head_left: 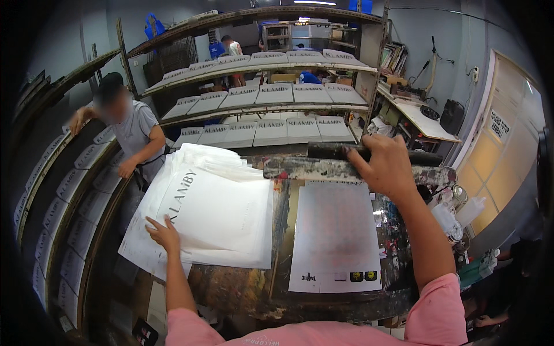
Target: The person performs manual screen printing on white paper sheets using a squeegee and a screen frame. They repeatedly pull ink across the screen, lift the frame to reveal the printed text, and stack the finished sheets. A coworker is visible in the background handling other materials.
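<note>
Stack of white sheets (222,222) meets splayed left hand (165,235); right hand (388,167) is clamped on paint-stained bar (317,169)

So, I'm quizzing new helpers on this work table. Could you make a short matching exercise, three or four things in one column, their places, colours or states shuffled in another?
Things:
1. Left hand
2. Right hand
3. Sheet
4. Co-worker

Places, colours or states:
A. Wearing grey
B. Gripping a paint-stained bar
C. Lying flat, right of the white stack
D. At the stack's left side, fingers spread

Pairs: 1-D, 2-B, 3-C, 4-A
</note>
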`<action>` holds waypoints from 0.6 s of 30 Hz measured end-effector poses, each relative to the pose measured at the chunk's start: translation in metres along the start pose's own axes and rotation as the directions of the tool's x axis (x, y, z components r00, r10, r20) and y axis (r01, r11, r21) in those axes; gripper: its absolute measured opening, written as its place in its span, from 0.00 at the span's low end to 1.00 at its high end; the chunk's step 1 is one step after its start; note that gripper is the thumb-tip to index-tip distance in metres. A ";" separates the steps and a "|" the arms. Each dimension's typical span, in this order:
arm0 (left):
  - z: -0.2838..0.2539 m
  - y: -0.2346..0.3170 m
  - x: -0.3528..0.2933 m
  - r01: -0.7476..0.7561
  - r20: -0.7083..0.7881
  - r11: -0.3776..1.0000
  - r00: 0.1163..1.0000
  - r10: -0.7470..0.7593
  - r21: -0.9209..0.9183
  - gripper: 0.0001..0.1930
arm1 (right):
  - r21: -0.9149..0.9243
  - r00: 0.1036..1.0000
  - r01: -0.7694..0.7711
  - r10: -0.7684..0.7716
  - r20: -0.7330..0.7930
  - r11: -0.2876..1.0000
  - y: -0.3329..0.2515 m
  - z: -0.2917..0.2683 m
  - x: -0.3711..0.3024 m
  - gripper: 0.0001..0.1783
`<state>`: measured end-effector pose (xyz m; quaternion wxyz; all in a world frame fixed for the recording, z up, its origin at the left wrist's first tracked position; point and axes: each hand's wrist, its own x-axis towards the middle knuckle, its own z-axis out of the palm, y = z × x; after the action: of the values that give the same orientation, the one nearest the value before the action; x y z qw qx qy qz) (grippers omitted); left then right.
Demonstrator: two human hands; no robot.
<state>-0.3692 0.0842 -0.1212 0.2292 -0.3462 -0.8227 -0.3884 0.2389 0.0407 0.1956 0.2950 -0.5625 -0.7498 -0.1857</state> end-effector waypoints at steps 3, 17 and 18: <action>-0.044 0.056 -0.105 -0.424 0.307 0.858 0.808 0.503 -0.289 0.37 | -0.013 0.999 0.029 -0.030 -0.041 0.999 -0.003 0.000 -0.006 0.26; -0.068 0.121 -0.231 -0.692 0.610 0.621 0.324 0.723 -0.368 0.30 | 0.024 0.999 0.006 -0.005 -0.036 1.000 0.003 0.003 0.001 0.25; -0.070 0.120 -0.233 -0.668 0.613 0.636 0.330 0.718 -0.385 0.29 | 0.031 0.994 0.038 -0.034 -0.101 0.999 0.004 0.004 -0.002 0.26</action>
<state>-0.1193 -0.0076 -0.1722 0.0183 -0.7916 -0.6009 -0.1092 0.2422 0.0430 0.1910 0.3381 -0.5339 -0.7470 -0.2065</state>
